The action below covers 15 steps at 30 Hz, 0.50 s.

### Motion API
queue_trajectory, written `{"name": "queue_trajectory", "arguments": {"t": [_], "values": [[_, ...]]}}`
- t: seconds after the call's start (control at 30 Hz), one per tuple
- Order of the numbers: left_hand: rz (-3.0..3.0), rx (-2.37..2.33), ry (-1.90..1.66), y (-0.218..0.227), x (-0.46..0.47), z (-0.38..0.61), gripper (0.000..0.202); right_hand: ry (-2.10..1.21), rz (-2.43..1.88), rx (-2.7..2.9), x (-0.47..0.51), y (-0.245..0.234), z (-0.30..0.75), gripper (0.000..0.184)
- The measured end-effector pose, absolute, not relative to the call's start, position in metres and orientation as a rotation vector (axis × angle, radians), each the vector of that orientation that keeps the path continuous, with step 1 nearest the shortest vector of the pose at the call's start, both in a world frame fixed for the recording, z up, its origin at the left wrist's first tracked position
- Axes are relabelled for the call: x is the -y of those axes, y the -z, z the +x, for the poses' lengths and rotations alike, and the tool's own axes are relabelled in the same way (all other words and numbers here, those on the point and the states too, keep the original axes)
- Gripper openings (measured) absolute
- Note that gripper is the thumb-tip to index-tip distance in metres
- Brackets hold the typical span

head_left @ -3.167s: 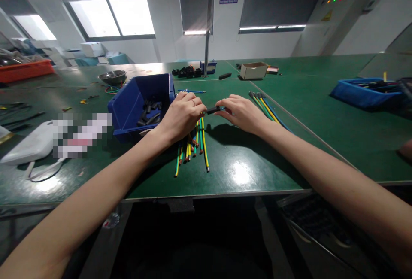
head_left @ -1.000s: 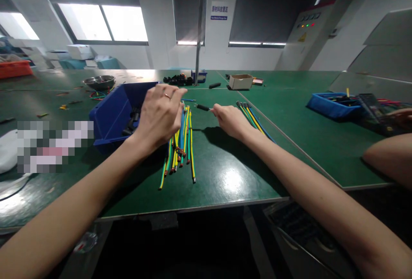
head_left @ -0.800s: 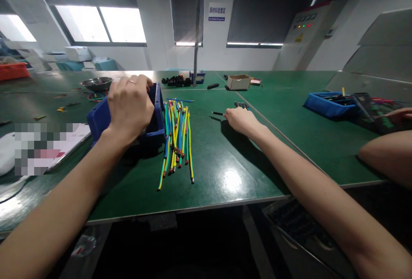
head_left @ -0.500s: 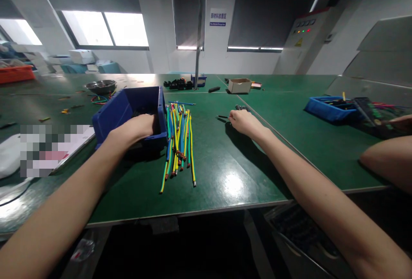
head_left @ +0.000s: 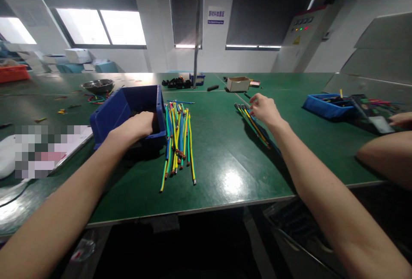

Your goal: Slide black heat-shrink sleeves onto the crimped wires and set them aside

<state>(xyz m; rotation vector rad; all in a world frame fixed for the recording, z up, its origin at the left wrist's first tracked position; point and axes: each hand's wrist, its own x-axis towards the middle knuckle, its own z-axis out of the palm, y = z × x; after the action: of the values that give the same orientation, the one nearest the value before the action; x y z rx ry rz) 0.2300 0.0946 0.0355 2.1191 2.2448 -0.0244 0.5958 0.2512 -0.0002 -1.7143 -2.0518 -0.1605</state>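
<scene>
My left hand [head_left: 143,124] reaches into a blue plastic bin [head_left: 107,113]; its fingers and what they touch are hidden by the bin wall. Dark pieces show faintly inside. Right of the bin lies a loose bundle of cut wires [head_left: 180,137], yellow-green, green and blue, with bare copper at many near ends. My right hand [head_left: 264,108] is closed in a pinch just above the table. A thin dark tip [head_left: 247,95] sticks out past its fingers, seemingly the end of a wire. Under that hand lie several dark-ended yellow-green and blue wires [head_left: 254,124], side by side.
A blue tray [head_left: 328,106] of wires stands at right, near another person's arm [head_left: 386,154]. Farther back are a small cardboard box [head_left: 238,84], black parts [head_left: 177,83] and a metal bowl [head_left: 98,86]. A pole [head_left: 196,34] rises behind. A white device [head_left: 8,154] lies at left.
My right hand has moved right and up from the dark-ended wires, uncovering them. The dark tip at its fingers moved along with it. My left hand remains in the bin.
</scene>
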Motion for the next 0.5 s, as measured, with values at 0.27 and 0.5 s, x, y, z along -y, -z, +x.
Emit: {"name": "queue_trajectory", "arguments": {"t": [0.27, 0.5], "values": [[2.108, -2.276, 0.076, -0.036, -0.095, 0.230, 0.018, 0.135, -1.757, 2.101, -0.266, 0.018, 0.598, 0.047], [2.112, -2.350, 0.128, -0.034, -0.092, 0.226, 0.024, 0.080, -1.810, 2.274, -0.267, 0.022, 0.596, 0.049]]}}
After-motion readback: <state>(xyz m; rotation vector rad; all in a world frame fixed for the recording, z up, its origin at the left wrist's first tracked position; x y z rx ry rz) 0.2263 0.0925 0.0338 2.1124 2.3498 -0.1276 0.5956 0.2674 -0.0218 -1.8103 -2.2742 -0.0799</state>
